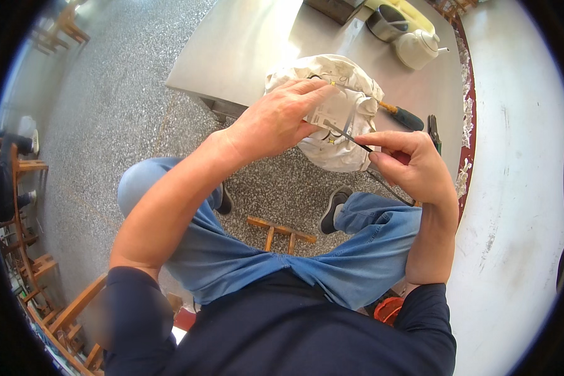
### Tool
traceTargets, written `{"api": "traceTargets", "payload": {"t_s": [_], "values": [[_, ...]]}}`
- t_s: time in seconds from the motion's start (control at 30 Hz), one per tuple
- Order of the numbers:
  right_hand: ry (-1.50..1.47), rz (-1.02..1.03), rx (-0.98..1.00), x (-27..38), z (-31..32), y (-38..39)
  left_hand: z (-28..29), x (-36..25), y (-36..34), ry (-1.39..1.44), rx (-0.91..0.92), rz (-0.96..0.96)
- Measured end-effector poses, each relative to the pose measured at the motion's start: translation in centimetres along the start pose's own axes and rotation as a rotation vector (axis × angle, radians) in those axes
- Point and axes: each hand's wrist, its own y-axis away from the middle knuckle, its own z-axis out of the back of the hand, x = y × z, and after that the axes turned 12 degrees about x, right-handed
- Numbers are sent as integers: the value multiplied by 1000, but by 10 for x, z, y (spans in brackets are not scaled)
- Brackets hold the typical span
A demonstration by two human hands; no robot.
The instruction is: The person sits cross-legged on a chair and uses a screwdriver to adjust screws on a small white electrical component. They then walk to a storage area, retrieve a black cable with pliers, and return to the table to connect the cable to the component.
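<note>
A crumpled white cloth (324, 64) lies over the near edge of the table. On it sits a pale, flat, box-like piece (324, 114) whose kind I cannot make out. My left hand (279, 119) grips this piece from the left, fingers over its top and thumb below. Between thumb and forefinger, my right hand (413, 160) pinches a thin black cable (361, 146), its front end pointing at the piece. The cable's tail hangs below that hand. Small yellow bits (331, 141) show beside the piece. Just beyond the cloth rests a tool with a dark green handle (407, 118).
Pliers (435, 133) lie at the table's right edge. Farther back stand a white teapot (415, 50) and a metal pot (387, 24). A white wall (507, 156) closes off the right side. Below, a wooden stool part (281, 229) shows between my legs.
</note>
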Motion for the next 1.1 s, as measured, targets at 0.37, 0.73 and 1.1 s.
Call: {"api": "traceTargets", "payload": {"t_s": [0.37, 0.73, 1.1], "values": [[318, 144, -39, 5, -4, 5, -1, 1, -4, -50, 57, -98], [847, 265, -103, 13, -15, 12, -1, 2, -8, -68, 111, -96], [987, 161, -83, 23, -32, 19, -2, -4, -12, -89, 134, -86]]}}
